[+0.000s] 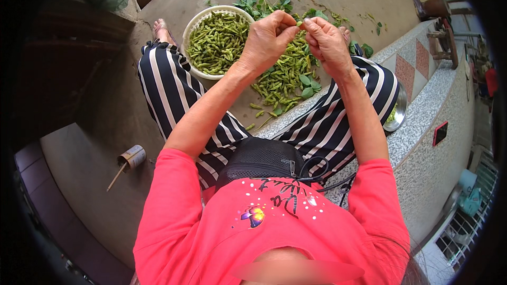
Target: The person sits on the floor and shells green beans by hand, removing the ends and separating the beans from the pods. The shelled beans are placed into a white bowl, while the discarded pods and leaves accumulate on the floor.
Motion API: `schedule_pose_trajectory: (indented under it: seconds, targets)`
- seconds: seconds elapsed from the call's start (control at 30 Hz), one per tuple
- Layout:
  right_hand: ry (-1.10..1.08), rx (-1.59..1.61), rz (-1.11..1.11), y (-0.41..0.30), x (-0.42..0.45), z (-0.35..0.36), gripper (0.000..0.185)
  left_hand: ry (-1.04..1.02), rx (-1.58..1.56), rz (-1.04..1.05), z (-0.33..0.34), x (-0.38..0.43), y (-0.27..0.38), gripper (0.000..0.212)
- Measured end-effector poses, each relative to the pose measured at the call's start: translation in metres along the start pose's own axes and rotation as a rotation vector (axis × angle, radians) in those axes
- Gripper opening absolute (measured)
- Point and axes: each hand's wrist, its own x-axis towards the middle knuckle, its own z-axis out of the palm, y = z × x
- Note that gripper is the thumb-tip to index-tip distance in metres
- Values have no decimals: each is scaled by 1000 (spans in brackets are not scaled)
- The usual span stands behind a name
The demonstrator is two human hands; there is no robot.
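Observation:
My left hand [270,36] and my right hand [328,43] meet above a heap of green bean pods. Their thumbs and fingers pinch one small green pod [299,23] from both sides; the fingertips partly hide it. Below and left of the hands stands a round cream plastic basket [217,76], filled with green soybean pods [216,41]. Loose pods [282,83] lie on the ground between my legs, with leafy bean stems [259,6] beyond them. Beside my right knee, partly hidden by it, is a shiny metal bowl [403,103] with light green beans [391,114] in it.
A speckled stone ledge [420,95] runs along my right, bearing a phone [440,133] and a small wooden stool [443,43]. On the floor at left, a tin can [134,156] lies tipped with a stick in it. A black mesh pouch [259,158] sits at my waist.

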Motion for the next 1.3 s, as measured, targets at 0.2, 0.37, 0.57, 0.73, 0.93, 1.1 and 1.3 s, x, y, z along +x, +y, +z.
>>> schedule_pose_trajectory:
  seconds: [0.2, 0.37, 0.57, 0.73, 0.93, 1.1, 1.3]
  targets:
    - [-56, -84, -17, 0, -1, 1, 16, 12, 60, 83, -3, 2, -1, 15]
    - [-49, -51, -17, -3, -2, 0, 12, 3, 138, 61, -2, 0, 3, 12]
    - [7, -15, -46, 3, -1, 3, 8, 91, 224, 154, 7, -3, 0, 13]
    - [-6, -29, -82, 2, -2, 8, 7, -57, -498, -309, -2, 2, -4, 15]
    - [-70, -43, -6, -3, -2, 9, 17, -125, -487, -325, -10, 4, 0, 12]
    - [-184, -167, -54, -1, -4, 0, 28, -236, -462, -307, -11, 1, 3, 14]
    - [-263, -176, -62, -4, -10, -4, 25, -303, -489, -346, -8, -1, 4, 13]
